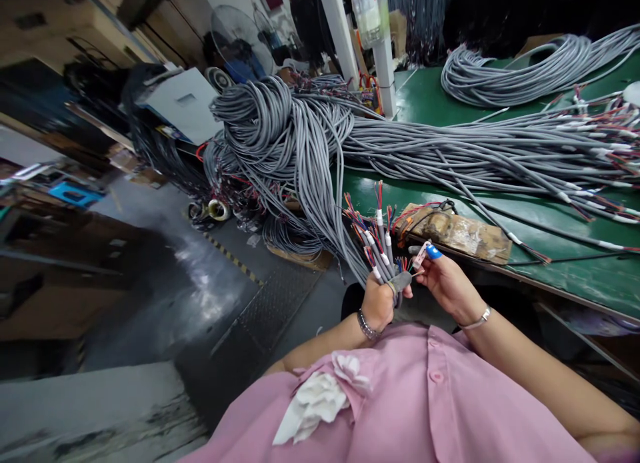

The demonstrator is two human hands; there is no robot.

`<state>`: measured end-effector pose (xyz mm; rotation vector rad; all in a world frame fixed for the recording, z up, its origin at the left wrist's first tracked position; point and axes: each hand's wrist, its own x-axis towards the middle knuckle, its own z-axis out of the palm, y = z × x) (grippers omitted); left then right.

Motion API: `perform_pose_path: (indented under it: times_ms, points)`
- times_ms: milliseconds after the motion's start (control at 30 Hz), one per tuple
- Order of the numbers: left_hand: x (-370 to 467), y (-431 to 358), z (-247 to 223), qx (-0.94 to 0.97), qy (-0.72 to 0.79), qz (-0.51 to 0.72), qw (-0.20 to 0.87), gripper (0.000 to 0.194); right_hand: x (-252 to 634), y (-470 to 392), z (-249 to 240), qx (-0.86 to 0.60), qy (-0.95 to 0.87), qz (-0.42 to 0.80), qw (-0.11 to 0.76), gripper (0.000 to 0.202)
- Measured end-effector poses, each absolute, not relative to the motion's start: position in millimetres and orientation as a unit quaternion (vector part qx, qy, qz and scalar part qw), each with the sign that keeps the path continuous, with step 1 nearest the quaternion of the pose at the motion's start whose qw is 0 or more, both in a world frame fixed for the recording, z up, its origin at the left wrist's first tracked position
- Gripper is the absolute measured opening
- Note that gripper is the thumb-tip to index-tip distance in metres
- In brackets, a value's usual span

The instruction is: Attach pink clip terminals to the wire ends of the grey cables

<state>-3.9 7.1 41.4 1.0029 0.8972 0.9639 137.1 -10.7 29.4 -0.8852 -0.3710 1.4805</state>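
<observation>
My left hand (379,303) is closed around a bunch of grey cables (385,246), whose stripped ends fan upward with red, blue and orange wires and white wrapped bands. A grey wrap covers its thumb. Close to its right, my right hand (447,283) pinches a small pale pink-white piece with holes (421,255) between thumb and fingers; its exact kind is unclear. Blue tape covers the right thumb tip. Thin coloured wires from one cable reach toward that small piece. The held cables run back into the big grey pile.
A large heap of grey cables (310,130) drapes over the green table (575,276). A worn wooden block (465,233) lies by the table's front edge. Behind are a coiled cable bundle (520,73), a white post (383,70) and a fan (243,43). Floor lies to the left.
</observation>
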Motion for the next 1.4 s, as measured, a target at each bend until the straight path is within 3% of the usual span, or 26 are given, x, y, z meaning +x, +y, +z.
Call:
perform_pose_path:
  times_ms: [167,400,933,1233,1400]
  points:
    - [-4.8,6.8,39.6,0.452,0.407,0.425,0.671,0.029,141.1,-8.4,34.2,-0.438,-0.155,0.635,0.618,0.034]
    - [-3.0,7.6,39.4,0.449,0.404,0.418,0.678,0.03,144.8,-7.7,27.5,-0.36,-0.147,0.665,0.637,0.031]
    - [-1.0,5.0,41.1,0.457,0.411,0.406,0.676,0.031,140.3,-7.1,24.4,-0.354,-0.138,0.655,0.653,0.031]
    - [-14.0,2.6,32.4,0.441,0.392,0.422,0.689,0.027,141.5,-15.1,19.5,-0.313,-0.107,0.716,0.615,0.036]
    - [-25.5,3.7,22.2,0.43,0.379,0.415,0.707,0.025,143.5,-25.0,13.6,-0.281,-0.152,0.757,0.57,0.029]
